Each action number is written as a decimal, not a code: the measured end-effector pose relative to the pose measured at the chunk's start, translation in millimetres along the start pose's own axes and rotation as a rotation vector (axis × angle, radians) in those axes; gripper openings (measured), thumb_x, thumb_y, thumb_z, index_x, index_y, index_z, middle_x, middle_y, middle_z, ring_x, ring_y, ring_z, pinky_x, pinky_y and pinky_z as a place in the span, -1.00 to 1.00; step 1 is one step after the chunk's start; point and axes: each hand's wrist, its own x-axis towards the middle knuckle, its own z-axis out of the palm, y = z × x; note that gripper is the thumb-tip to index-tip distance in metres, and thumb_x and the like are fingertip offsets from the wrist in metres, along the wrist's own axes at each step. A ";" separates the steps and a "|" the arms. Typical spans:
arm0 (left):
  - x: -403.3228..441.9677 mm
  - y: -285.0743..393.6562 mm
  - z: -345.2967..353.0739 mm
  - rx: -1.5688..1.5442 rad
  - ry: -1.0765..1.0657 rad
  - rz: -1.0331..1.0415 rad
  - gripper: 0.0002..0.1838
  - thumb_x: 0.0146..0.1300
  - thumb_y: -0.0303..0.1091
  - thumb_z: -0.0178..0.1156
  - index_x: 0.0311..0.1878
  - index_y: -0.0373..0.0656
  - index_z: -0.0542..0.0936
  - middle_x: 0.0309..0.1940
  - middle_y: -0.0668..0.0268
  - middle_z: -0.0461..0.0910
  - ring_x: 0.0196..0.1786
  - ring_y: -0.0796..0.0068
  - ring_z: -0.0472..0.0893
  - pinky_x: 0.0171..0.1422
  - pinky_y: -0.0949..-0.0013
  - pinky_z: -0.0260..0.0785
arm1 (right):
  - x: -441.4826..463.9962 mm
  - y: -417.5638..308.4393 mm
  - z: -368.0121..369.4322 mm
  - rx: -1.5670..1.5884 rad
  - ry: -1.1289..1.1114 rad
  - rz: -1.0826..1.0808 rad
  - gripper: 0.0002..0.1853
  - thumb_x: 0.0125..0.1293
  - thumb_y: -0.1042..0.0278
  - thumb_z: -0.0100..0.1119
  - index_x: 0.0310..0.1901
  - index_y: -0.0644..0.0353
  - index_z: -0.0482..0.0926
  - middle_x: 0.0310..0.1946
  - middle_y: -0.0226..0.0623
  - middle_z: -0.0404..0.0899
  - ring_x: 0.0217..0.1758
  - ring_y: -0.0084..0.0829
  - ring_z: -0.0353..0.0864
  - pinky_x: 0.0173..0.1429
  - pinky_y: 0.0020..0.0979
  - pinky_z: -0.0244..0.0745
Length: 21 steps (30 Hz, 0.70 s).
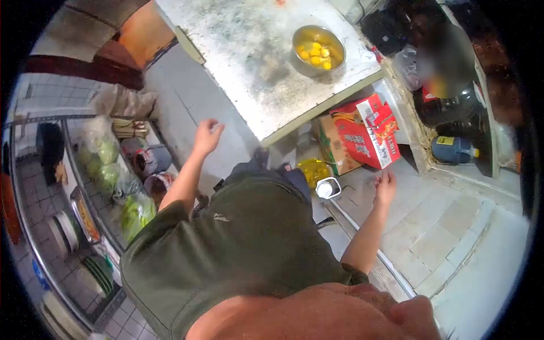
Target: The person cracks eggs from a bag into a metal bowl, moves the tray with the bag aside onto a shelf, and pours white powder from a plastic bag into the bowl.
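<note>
My left hand (209, 136) hangs in the air at the left of the white worktop's near corner, with loosely bent fingers, thumb apart and nothing in it. My right hand (385, 186) is low at the right, its fingers slightly curled and apart, also holding nothing. It is nearest to a red printed carton (368, 139) under the table, and I see no contact. On the stained white worktop (238, 45) stands a metal bowl (305, 64) with several yellow pieces in yellowish liquid.
A brown carton (335, 144) and a bottle of yellow oil (313, 171) stand near my legs. A metal rack (63, 141) at the left holds bagged green vegetables (137, 215) and plates (96, 276). A dark blue bottle (452, 150) lies on the right shelf.
</note>
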 end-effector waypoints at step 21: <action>70.6 98.4 24.1 0.006 0.220 -0.092 -0.64 0.25 -0.16 0.23 -0.09 -0.32 0.58 -0.14 0.06 0.57 -0.02 0.17 0.54 0.15 0.21 0.35 | 230.9 -216.4 -27.5 -0.703 -0.133 -0.591 -0.51 0.31 0.17 0.15 0.18 0.32 0.47 -0.05 -0.01 0.63 0.01 -0.21 0.61 0.12 -0.30 0.47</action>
